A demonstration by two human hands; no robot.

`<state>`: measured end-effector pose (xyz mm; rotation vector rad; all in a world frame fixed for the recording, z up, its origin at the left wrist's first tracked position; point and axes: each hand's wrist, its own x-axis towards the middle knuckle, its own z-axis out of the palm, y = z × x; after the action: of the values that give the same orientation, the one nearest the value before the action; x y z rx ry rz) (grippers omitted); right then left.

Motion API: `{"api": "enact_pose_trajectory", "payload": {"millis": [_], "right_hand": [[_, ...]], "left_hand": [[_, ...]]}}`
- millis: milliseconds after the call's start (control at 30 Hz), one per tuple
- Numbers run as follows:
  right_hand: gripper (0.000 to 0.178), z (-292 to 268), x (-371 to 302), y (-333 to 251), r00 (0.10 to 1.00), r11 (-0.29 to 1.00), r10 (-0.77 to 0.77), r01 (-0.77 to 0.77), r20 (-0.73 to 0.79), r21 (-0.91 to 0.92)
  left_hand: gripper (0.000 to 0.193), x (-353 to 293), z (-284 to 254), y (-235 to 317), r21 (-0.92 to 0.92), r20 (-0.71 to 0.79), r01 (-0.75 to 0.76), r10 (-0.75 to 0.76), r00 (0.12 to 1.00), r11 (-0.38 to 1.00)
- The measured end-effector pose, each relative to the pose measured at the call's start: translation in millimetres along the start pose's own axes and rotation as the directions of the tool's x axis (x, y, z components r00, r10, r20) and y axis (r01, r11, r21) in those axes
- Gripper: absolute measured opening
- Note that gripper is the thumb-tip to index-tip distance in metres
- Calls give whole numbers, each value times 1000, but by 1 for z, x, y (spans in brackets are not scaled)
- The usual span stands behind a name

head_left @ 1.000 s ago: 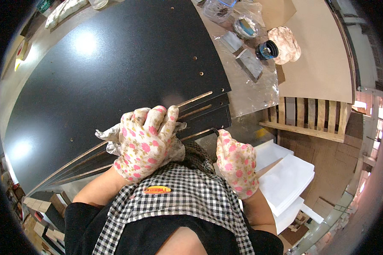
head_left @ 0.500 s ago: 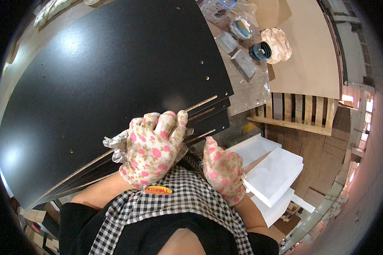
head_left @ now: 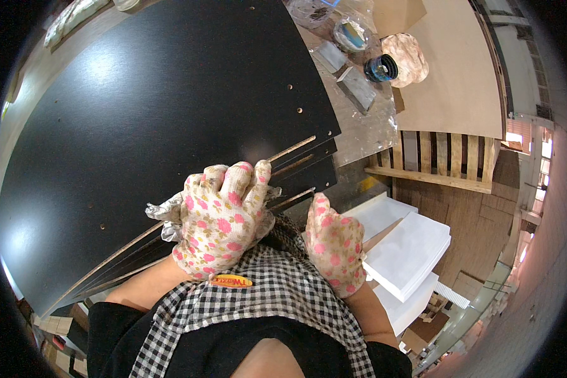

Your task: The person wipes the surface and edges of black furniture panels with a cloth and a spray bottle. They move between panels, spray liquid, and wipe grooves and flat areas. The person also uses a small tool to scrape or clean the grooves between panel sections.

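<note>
Both my hands wear cream gloves with pink flowers. My left hand [head_left: 219,217] is bent over a crumpled whitish rag [head_left: 165,210], pressing it to the near edge of a large black panel [head_left: 170,101]. The panel has small drilled holes and a pale groove along this edge. More black panels [head_left: 318,173] are stacked under it. My right hand [head_left: 335,246] is closed near the stack's right corner, close to my checked apron. Its fingertips are turned away, so what it holds, if anything, is hidden.
At the far right of the stack, a worktable [head_left: 377,135] bears a dark jar [head_left: 380,68], a roll of tape [head_left: 351,34] and grey blocks [head_left: 357,90]. White boards [head_left: 409,255] lie to my right. Beyond them stands a slatted wooden pallet [head_left: 444,176].
My left hand and the rag have shifted slightly left in the picture, as has the panel. My right hand has moved slightly right and up, a little farther from the left.
</note>
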<state>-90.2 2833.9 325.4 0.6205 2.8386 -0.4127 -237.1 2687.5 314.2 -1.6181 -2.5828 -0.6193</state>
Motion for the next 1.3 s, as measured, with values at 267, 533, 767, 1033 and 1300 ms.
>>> {"api": "enact_pose_trajectory", "payload": {"millis": [267, 533, 767, 1033, 1300], "right_hand": [[23, -8, 2, 7, 998, 998, 63, -63, 2, 16], [46, -7, 3, -11, 995, 998, -13, 19, 95, -57], [46, -9, 0, -4, 990, 991, 129, -126, 53, -55], [33, -9, 4, 1, 998, 987, 63, -60, 17, -150], [37, -12, 7, -3, 993, 938, -116, 111, 5, -330]], "left_hand": [[60, -1, -2, -2, -18, -8, -4, 4, 1000, 1000], [58, -2, -1, -1, 12, 2, 5, -5, 1000, 1000], [58, -2, -1, -1, -23, 3, 19, -19, 1000, 1000], [55, -2, -1, -3, -30, -10, 9, -9, 1000, 1000], [68, -5, 1, -5, -63, 14, 39, -38, 999, 997]]}}
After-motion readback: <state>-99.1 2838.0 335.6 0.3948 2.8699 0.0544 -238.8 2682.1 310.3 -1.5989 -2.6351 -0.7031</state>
